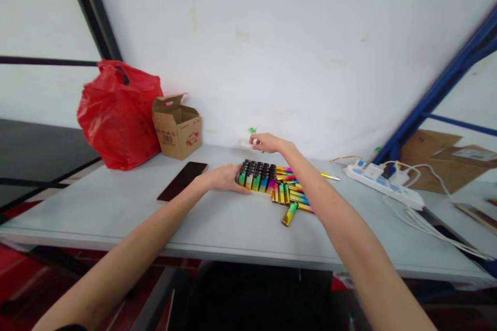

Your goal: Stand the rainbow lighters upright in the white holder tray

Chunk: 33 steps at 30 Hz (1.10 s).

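My left hand (227, 178) is closed around the left side of a block of upright lighters (256, 176) with black tops and shiny rainbow bodies. Beyond the block, near the wall, my right hand (266, 143) hangs with its fingers bent together. A small blurred whitish piece (245, 143) shows at its fingertips; what it is cannot be made out. Right of the block, several loose rainbow lighters (281, 193) lie in a pile, partly hidden by my right forearm. One lighter (289, 214) lies nearest the table's front edge.
A dark phone (182, 181) lies left of my left hand. Behind it stand an open cardboard box (177, 132) and a red plastic bag (120, 119). At the right are a white power strip (384, 184) with cables, brown cardboard (430, 158) and a blue frame (438, 90).
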{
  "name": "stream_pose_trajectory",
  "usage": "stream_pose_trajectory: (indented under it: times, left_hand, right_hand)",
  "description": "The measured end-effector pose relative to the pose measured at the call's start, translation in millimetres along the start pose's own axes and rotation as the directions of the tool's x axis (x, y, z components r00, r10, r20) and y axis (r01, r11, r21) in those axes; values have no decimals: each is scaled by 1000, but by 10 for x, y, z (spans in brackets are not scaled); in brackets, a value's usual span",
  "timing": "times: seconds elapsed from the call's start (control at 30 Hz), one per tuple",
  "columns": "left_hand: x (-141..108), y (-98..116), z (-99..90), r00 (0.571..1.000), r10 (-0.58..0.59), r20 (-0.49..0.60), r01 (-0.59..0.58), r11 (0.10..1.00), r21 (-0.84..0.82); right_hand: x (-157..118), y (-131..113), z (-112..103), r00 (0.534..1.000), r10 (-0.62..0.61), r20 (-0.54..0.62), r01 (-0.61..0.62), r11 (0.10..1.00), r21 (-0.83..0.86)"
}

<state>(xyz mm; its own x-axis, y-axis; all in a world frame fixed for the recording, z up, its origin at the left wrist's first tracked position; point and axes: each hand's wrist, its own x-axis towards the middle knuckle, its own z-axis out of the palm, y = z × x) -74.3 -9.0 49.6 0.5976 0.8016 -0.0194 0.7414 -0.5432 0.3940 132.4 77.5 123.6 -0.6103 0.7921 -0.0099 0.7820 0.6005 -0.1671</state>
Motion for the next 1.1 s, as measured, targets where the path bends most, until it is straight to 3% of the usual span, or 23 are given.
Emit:
stream_pose_trajectory:
  times: [0.13, 0.27, 0.4, 0.5, 0.67, 0.87, 1.0, 1.1]
  left_hand:
    - [2, -19, -39, 1000, -29, 7, 29, 1000, -11]
    - [-10, -56, -101, 999, -47, 2, 47, 998, -44]
    - [27, -174, -142, 997, -75, -6, 75, 996, -47]
    - [118, -288, -159, 994, -104, -21, 104, 995, -10]
    - [350, -378, -192, 994, -94, -58, 94, 996, -6]
    - [596, -311, -180, 998, -56, -33, 55, 998, -40]
    - [582, -276, -157, 999, -31, -40, 28, 997, -68]
    - [427, -275, -179, 994, -92, -63, 93, 996, 9]
  right_hand:
    - [-484, 188, -361, 961, -102, -259, 162, 961, 222]
    - [-1131, 151, -399, 846, -128, -517, 232, 963, 141]
    - [-1681, -127, -74, 869, -192, -455, 273, 955, 119]
    - [-1904, -416, 240, 904, -247, -349, 285, 957, 61]
    - [-1897, -768, 640, 924, -307, -230, 293, 951, -94]
    - [-1603, -953, 990, 962, -151, -226, 92, 964, -251]
    - [-1476, -999, 1081, 965, -11, -264, -54, 970, -238]
    - [-1486, -955, 1045, 965, 12, -261, -68, 976, -208]
